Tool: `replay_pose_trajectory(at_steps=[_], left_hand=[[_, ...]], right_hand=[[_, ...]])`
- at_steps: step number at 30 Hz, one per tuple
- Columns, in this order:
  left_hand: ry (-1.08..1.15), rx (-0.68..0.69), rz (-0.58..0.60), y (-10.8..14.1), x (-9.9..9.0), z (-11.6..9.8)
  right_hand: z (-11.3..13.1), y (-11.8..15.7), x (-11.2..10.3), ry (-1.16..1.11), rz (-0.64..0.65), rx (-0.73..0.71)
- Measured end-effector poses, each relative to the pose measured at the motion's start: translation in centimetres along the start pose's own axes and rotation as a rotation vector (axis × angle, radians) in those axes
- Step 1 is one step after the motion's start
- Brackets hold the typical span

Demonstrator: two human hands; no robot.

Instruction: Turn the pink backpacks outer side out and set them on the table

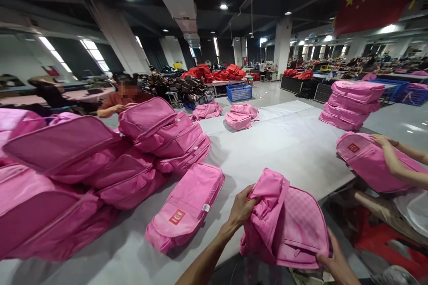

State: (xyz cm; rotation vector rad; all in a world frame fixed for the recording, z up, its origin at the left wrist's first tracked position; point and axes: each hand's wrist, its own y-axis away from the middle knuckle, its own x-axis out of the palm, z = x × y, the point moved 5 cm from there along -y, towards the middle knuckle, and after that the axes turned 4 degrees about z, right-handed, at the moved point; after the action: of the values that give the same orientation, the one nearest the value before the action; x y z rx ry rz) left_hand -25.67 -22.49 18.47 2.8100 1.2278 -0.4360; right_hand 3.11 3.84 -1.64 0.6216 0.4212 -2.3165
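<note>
Between my two hands a pink backpack [296,227] is held at the table's near edge, its panel folded partly open. My left hand [243,207] is closed on the bunched pink fabric at its upper left. At the lower right, my right hand [336,258] grips the rim of the same backpack, thumb on the front. Left of it, another pink backpack [189,205] with a red label lies flat on the white table [267,147].
Pink backpacks [133,169] are heaped on the left, with a person [129,91] behind them. Two pink bundles [242,116] lie at the far edge. A stack [352,104] stands back right, near another person's hands [388,147] on a pink backpack.
</note>
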Motion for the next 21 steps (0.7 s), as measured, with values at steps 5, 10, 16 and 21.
replay_pose_trajectory(at_steps=[5, 10, 16, 21], left_hand=[[-0.052, 0.020, 0.258, -1.5, 4.6, -3.5], [-0.060, 0.109, 0.731, -4.2, 8.9, -6.2], [0.112, 0.167, 1.128, -5.4, 15.8, -5.9], [0.104, 0.195, 0.937, 0.2, 21.6, -2.5]], right_hand=[[14.8, -0.6, -3.5, 0.654, -0.147, -0.548], [21.7, -0.6, -5.0, 0.745, -0.166, -0.907], [18.0, 3.6, -10.9, 0.699, -0.162, -0.921], [15.3, 10.7, -13.1, 0.739, -0.363, -0.495]])
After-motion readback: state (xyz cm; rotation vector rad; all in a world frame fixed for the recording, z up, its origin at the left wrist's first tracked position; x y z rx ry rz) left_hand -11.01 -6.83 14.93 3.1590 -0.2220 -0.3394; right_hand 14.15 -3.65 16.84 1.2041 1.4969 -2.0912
